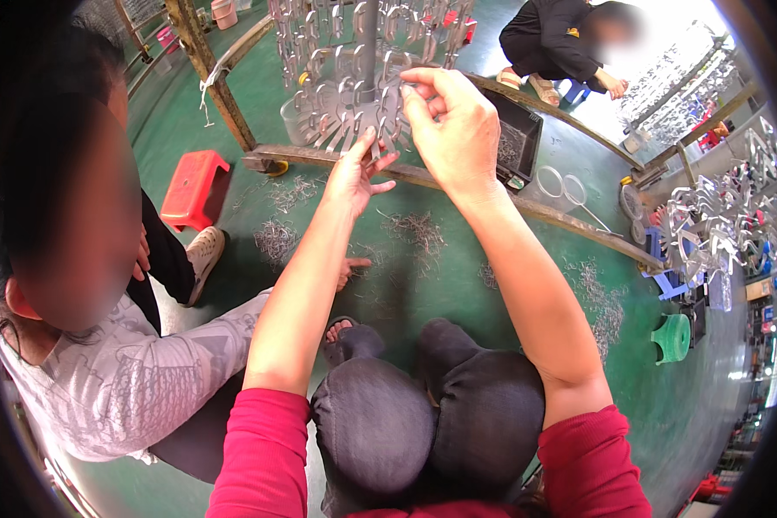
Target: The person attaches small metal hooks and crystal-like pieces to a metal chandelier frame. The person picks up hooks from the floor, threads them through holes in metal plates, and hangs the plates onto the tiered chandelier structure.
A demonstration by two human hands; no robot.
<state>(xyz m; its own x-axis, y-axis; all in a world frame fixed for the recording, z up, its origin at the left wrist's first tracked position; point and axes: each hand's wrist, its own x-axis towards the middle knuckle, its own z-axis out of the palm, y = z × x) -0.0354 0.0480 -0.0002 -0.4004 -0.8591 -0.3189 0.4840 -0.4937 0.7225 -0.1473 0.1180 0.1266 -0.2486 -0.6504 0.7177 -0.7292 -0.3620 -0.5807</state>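
A round rack with a grey central pole [368, 52] stands in front of me, hung with tiers of silver curved metal pieces [347, 90]. My right hand [457, 129] is raised at the rack's near right side, thumb and forefinger pinched together beside a hanging piece. What lies between those fingertips is too small to make out. Lower and to the left, my left hand [358, 177] has its fingers apart, with its upper fingertips against the lower ends of the metal pieces. Both forearms reach up over my knees.
Loose thin wire hooks [416, 235] lie in piles on the green floor. A wooden rail [319, 156] crosses before the rack. A co-worker's hand [347, 273] reaches beneath my left forearm. Around are a red stool [193, 189], a black crate [520, 142] and another person [554, 43] crouching.
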